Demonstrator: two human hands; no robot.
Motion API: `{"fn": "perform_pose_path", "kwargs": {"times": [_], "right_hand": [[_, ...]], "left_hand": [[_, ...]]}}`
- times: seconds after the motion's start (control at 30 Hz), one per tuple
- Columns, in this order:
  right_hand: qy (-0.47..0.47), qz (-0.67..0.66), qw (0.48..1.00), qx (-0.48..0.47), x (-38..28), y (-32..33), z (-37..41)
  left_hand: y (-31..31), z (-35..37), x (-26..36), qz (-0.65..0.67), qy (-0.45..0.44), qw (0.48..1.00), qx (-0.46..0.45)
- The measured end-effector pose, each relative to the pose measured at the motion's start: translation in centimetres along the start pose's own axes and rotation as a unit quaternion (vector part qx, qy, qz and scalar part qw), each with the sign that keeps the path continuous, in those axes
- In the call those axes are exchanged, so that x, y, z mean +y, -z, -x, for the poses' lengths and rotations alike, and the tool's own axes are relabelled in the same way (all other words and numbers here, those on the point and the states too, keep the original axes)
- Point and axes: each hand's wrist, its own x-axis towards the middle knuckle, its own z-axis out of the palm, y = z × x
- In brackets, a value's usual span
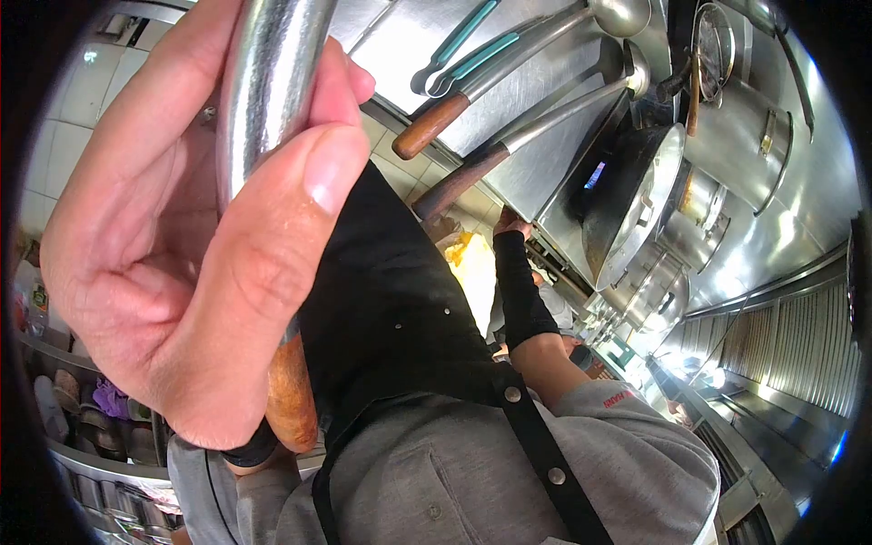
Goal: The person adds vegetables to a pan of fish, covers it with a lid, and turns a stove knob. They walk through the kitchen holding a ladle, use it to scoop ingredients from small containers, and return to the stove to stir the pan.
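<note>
Steel handle (263,82) looms at the near left, its wooden butt (291,400) low by the wrist. The left hand (182,254) has fingers (154,91) and thumb clamped around it. The black-sleeved right hand (510,222) sits farther off, beside two ladles (563,113); can't tell its grip. The wok (627,200) is far right.

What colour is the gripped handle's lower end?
Reddish-brown wood: handle end below the left hand; head view.

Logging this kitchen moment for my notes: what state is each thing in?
Left hand: fingers shut around the shiny steel handle with a wooden end.
Right hand: black-sleeved, grip unclear.
Steel ladle with light-brown wooden handle: lying unheld.
Teal-handled steel tongs: lying unheld.
Large dark wok: unheld, contents hidden.
</note>
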Motion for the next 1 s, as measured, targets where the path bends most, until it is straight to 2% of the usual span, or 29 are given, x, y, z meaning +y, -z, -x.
{"fn": "perform_pose_path", "kwargs": {"times": [0.23,0.33,0.4,0.5,0.57,0.6,0.63,0.7,0.73,0.77,0.8,0.83,0.87,0.9,0.97,1.0], "right_hand": [[0.01,-0.01,0.999,-0.043,0.1,0.3,-0.5],[-0.016,-0.03,0.997,-0.075,-0.5,0.1,-0.3],[-0.056,-0.014,0.998,-0.02,-0.6,0.8,-0.9],[-0.153,0.006,0.986,0.06,-1.5,0.7,1.1],[-0.212,0.051,0.97,0.11,-2.2,1.0,2.7],[-0.292,0.052,0.945,0.137,-2.6,1.6,2.9],[-0.338,0.139,0.924,0.114,-2.5,2.3,3.3],[-0.43,0.424,0.797,-0.03,-3.7,1.5,7.3],[-0.438,0.519,0.728,-0.099,-4.5,1.2,9.2],[-0.409,0.626,0.637,-0.186,-4.7,0.9,10.2],[-0.319,0.748,0.495,-0.306,-5.4,0.6,11.4],[-0.134,0.849,0.257,-0.441,-6.1,0.3,12.9],[0.0,0.866,0.093,-0.491,-6.8,-1.3,15.3],[0.085,0.852,0.026,-0.515,-8.3,-5.7,20.7],[0.14,0.835,0.051,-0.529,-14.8,-16.4,34.0],[0.164,0.81,0.045,-0.562,-15.8,-18.2,35.7]], "left_hand": [[0.5,-0.2,0.7,-0.017,0.032,0.999,-0.022],[0.4,-0.3,0.9,-0.034,0.027,0.999,-0.017],[0.5,-0.2,0.7,-0.035,0.019,0.999,-0.022],[0.3,-0.1,1.6,0.014,0.059,0.998,-0.015],[0.2,-0.2,2.2,0.056,0.072,0.996,-0.005],[0.1,-0.1,2.2,0.074,0.064,0.995,0.0],[0.1,-0.1,2.1,0.091,0.045,0.995,0.006],[0.1,0.0,1.8,0.122,-0.002,0.992,0.016],[0.6,-0.1,1.9,0.128,-0.016,0.991,0.023],[0.8,0.0,2.6,0.147,0.003,0.988,0.037],[1.3,0.1,3.7,0.169,0.026,0.983,0.061],[2.0,0.3,5.0,0.192,0.046,0.976,0.088],[2.3,0.5,6.5,0.22,0.059,0.967,0.115],[2.6,0.8,8.1,0.242,0.063,0.959,0.135],[3.4,1.6,11.1,0.272,0.073,0.946,0.161],[4.2,2.0,12.4,0.289,0.074,0.94,0.167]]}}
